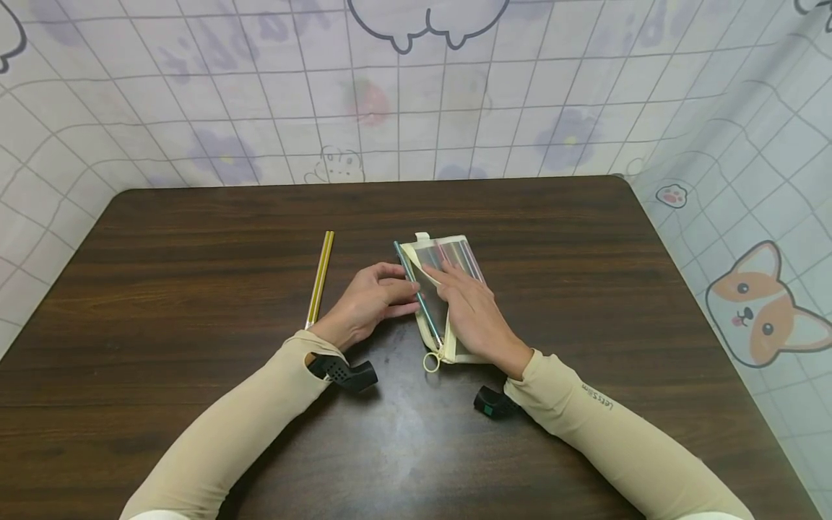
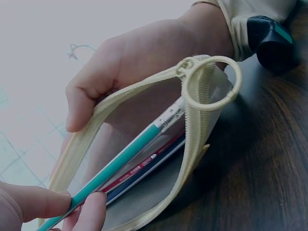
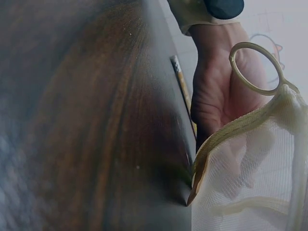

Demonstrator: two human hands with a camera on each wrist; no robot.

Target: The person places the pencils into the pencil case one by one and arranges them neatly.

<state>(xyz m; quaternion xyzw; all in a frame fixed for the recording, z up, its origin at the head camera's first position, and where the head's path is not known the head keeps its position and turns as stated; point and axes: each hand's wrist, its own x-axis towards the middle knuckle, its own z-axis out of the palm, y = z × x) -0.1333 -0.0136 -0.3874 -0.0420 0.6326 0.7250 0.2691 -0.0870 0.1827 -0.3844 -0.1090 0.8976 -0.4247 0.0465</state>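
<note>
A cream mesh pencil case (image 1: pixel 460 249) lies in the middle of the table, its zip opening spread wide and a ring pull (image 2: pixel 239 77) at the near end. Thumb and fingers of my left hand (image 1: pixel 370 300) pinch a teal pencil (image 2: pixel 122 156). Its silver ferrule end is inside the case, by the ring, while the other end points away along the left rim. My right hand (image 1: pixel 471 310) lies over the case's right side and holds the edge of the opening up. Red and dark blue pencils (image 2: pixel 149 166) show inside, under the teal one.
Yellow pencils (image 1: pixel 320 278) lie side by side on the dark wooden table (image 1: pixel 195 289), left of my left hand. A white grid-patterned cloth (image 1: pixel 416 94) hangs behind the far edge. Black wrist cameras (image 1: pixel 354 375) sit below both hands.
</note>
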